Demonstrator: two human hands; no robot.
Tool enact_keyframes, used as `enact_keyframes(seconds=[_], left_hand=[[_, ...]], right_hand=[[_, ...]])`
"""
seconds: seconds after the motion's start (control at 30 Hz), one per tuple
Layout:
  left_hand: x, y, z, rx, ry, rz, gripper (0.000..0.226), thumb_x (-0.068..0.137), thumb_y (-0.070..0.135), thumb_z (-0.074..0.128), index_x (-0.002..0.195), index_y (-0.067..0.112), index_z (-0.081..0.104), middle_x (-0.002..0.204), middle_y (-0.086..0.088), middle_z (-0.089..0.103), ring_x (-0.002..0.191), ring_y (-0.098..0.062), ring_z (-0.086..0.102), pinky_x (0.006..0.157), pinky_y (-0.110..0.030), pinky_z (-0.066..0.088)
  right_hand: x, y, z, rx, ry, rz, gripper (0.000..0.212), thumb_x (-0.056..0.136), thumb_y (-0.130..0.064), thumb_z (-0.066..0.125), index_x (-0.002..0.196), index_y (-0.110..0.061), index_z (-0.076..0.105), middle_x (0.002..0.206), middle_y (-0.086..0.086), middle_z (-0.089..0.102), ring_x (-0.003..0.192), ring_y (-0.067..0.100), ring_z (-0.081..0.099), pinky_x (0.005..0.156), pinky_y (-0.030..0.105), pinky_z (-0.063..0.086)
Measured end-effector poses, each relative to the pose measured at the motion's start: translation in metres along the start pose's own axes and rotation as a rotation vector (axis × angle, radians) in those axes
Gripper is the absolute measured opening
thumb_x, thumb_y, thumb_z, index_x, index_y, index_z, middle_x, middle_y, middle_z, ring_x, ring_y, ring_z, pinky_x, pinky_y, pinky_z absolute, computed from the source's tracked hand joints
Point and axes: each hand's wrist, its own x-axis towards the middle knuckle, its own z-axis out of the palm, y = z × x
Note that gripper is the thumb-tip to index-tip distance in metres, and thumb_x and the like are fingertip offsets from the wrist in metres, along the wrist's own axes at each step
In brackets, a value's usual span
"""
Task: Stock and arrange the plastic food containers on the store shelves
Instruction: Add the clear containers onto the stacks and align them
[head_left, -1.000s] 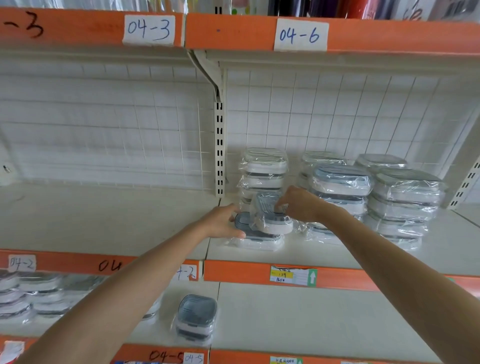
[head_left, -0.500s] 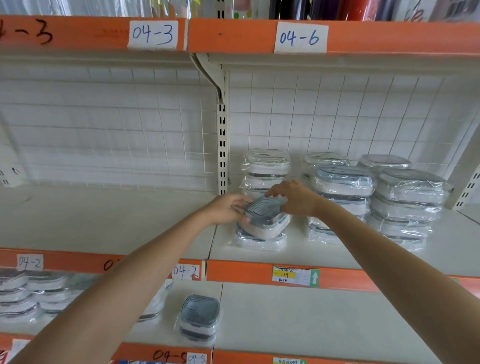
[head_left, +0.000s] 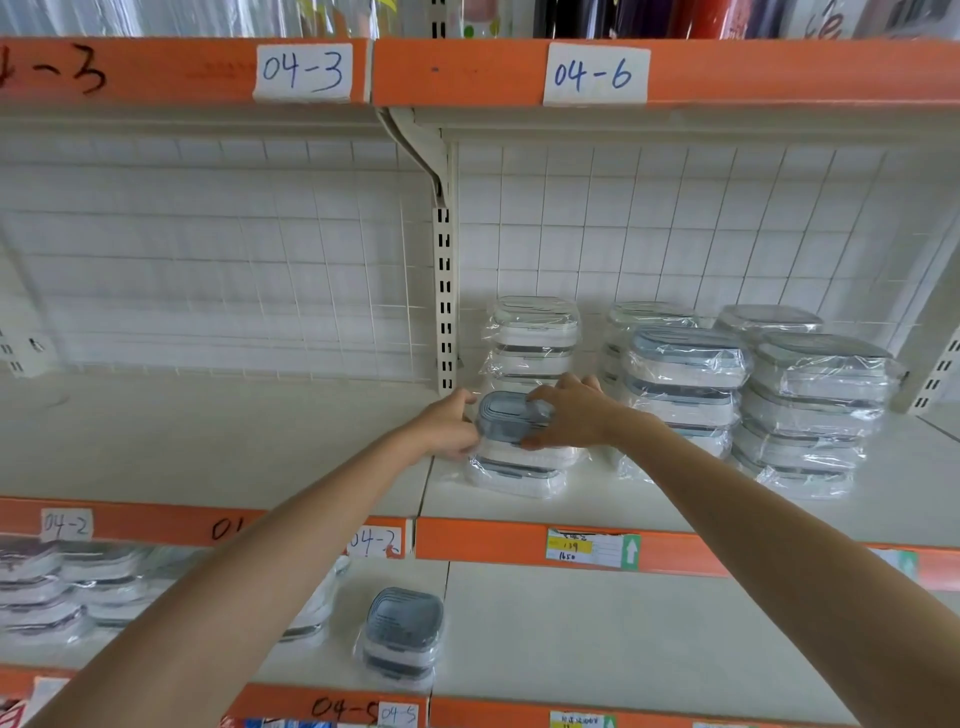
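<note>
Now, change: the grey-lidded container (head_left: 506, 422), tilted on edge a second earlier, had been levelled and brought down onto the wrapped container (head_left: 514, 470) beneath it.
Meaning for the task: the short front stack appeared to gain its second tier; squaring and release seemed to remain.
Landmark: the slotted upright post (head_left: 445, 301) between the two shelf bays.
Container position: just right of the post's foot, on the middle shelf (head_left: 649, 499), in front of the rear stack (head_left: 535, 338).
Left hand (head_left: 447, 428): fingers curled round the container's left end, gripping it, the thumb up near the lid edge.
Right hand (head_left: 569, 413): fingers bent over the lid's right end and side, pinching it; the fingertips were partly hidden by the film wrap.
Container relative to fingers: held between both hands, its lid centre showing uncovered in the gap.
Neighbouring stock: taller stacks (head_left: 685, 384) stood further right of the post.
Lower shelf: a single grey-lidded container (head_left: 402, 631) sat below, slightly left of the post's line.
</note>
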Motion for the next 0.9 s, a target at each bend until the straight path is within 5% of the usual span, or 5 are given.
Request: enact_keyframes(seconds=[0.23, 0.33, 0.43, 0.63, 0.9], left_hand=[[-0.003, -0.005, -0.002, -0.151, -0.032, -0.007, 0.07, 0.076, -0.009, 0.052, 0.139, 0.015, 0.033, 0.105, -0.017, 0.054, 0.104, -0.03, 0.061, 0.093, -0.045, 0.051], [-0.003, -0.005, 0.004, -0.242, -0.069, 0.024, 0.073, 0.079, -0.003, 0.062, 0.142, 0.015, 0.03, 0.101, -0.007, 0.053, 0.095, -0.019, 0.059, 0.087, -0.033, 0.054], [0.0, -0.001, 0.016, 0.052, 0.03, 0.126, 0.071, 0.079, 0.017, 0.073, 0.136, 0.015, 0.033, 0.099, -0.001, 0.056, 0.093, -0.016, 0.056, 0.072, -0.022, 0.047], [0.007, 0.01, 0.026, 0.482, 0.208, 0.21, 0.061, 0.084, 0.025, 0.066, 0.133, 0.008, 0.034, 0.101, -0.012, 0.061, 0.089, -0.029, 0.06, 0.072, -0.038, 0.052], [0.008, 0.01, 0.022, 0.368, 0.148, 0.257, 0.05, 0.084, 0.019, 0.065, 0.128, 0.01, 0.041, 0.093, -0.003, 0.055, 0.08, -0.02, 0.056, 0.066, -0.031, 0.045]], right_hand=[[-0.002, -0.008, 0.0, 0.092, 0.004, -0.063, 0.076, 0.072, -0.059, 0.07, 0.136, -0.03, 0.042, 0.126, 0.009, 0.035, 0.116, 0.032, 0.046, 0.101, 0.043, 0.042], [0.0, -0.004, -0.004, 0.035, -0.019, -0.061, 0.076, 0.075, -0.058, 0.067, 0.14, -0.03, 0.039, 0.133, 0.011, 0.036, 0.123, 0.034, 0.042, 0.103, 0.047, 0.039], [0.002, -0.002, -0.008, -0.089, -0.04, -0.046, 0.075, 0.079, -0.061, 0.06, 0.143, -0.03, 0.034, 0.142, 0.011, 0.037, 0.133, 0.033, 0.031, 0.107, 0.049, 0.034], [-0.005, -0.002, -0.005, -0.051, 0.084, 0.002, 0.062, 0.083, -0.051, 0.062, 0.137, -0.027, 0.044, 0.137, 0.003, 0.036, 0.129, 0.027, 0.029, 0.1, 0.044, 0.04], [-0.018, -0.003, -0.005, -0.112, 0.062, 0.03, 0.057, 0.089, -0.037, 0.059, 0.141, -0.028, 0.039, 0.141, 0.002, 0.037, 0.13, 0.029, 0.033, 0.103, 0.044, 0.039]])
